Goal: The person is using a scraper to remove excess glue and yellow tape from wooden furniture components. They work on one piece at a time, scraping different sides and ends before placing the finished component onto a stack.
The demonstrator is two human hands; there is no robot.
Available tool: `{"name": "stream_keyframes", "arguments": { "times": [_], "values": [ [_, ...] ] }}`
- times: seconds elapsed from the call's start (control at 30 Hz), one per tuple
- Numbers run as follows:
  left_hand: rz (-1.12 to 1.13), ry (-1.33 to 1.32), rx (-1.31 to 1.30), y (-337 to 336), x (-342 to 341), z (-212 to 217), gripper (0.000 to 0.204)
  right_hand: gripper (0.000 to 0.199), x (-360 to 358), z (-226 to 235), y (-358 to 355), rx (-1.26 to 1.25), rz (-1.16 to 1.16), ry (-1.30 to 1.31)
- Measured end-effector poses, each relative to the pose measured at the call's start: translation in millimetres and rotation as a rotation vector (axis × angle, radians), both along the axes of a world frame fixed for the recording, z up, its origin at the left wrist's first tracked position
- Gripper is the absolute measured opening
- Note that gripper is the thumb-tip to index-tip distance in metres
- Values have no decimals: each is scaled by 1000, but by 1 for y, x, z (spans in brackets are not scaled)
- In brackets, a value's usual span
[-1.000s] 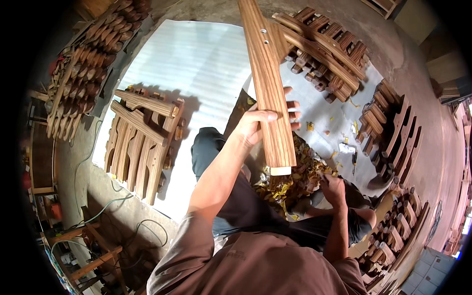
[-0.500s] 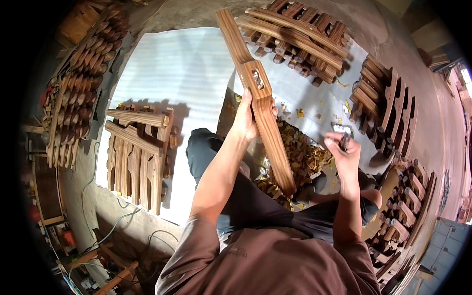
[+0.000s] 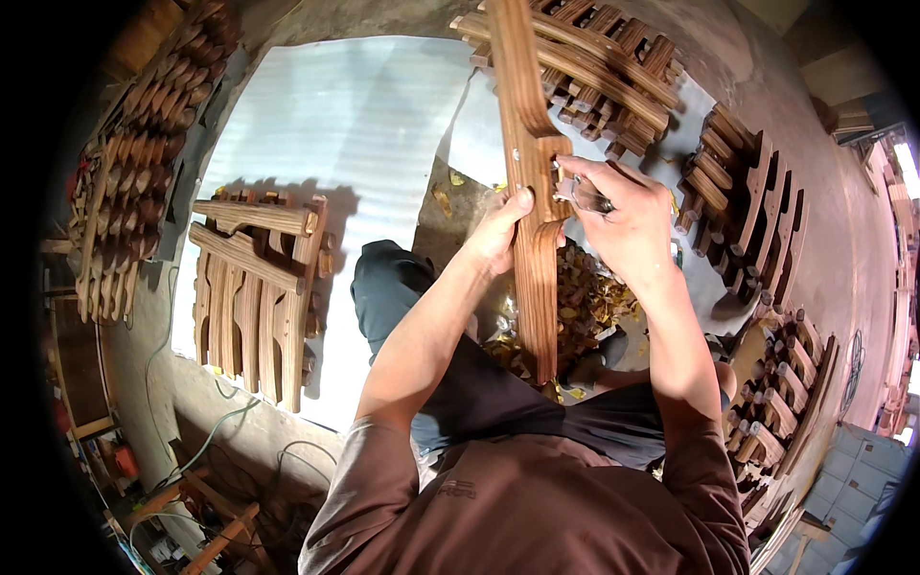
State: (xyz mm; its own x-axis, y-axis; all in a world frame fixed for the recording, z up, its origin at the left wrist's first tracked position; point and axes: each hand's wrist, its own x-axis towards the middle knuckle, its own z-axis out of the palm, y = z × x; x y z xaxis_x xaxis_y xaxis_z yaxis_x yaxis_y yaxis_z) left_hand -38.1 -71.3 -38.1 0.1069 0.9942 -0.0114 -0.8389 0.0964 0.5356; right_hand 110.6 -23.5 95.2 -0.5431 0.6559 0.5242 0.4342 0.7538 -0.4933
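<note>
A long curved wooden chair part (image 3: pixel 533 240) stands nearly upright in front of me, its lower end over a heap of yellow shavings (image 3: pixel 585 297). My left hand (image 3: pixel 500 230) grips it at mid-length, thumb on its edge. My right hand (image 3: pixel 623 216) holds a small shiny metal tool (image 3: pixel 586 196) pressed against the right edge of the wooden part, close to my left hand.
A stack of similar wooden parts (image 3: pixel 254 297) lies on a white sheet (image 3: pixel 355 125) at left. More stacks sit at top (image 3: pixel 594 67), right (image 3: pixel 747 206), lower right (image 3: pixel 781 402), and far left (image 3: pixel 125 182). Cables (image 3: pixel 211 441) trail at lower left.
The wooden part has swung more upright. My right hand rose from the shavings with the tool and came against the part beside my left hand.
</note>
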Motion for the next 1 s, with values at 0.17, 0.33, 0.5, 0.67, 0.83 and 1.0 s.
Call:
{"name": "stream_keyframes", "arguments": {
  "times": [0.17,0.33,0.5,0.67,0.83,1.0],
  "values": [
    [14,147,-31,1,-1,2,64,30,3,-2,13,172,47,-186],
    [87,237,-126,5,11,10,58,27,14,-8,25,185,82,-202],
    [182,163,-224,10,-5,4,63,3,49,21,5,-203,-25,-40],
    [309,102,-289,11,-8,20,55,25,100,-28,-12,-270,-164,-474],
    [376,167,-252,10,-8,-1,54,14,115,-76,-41,-433,-428,-226],
    [505,456,-224,22,-12,-13,49,34,132,-62,-52,2,-365,-356]
  ]
}}
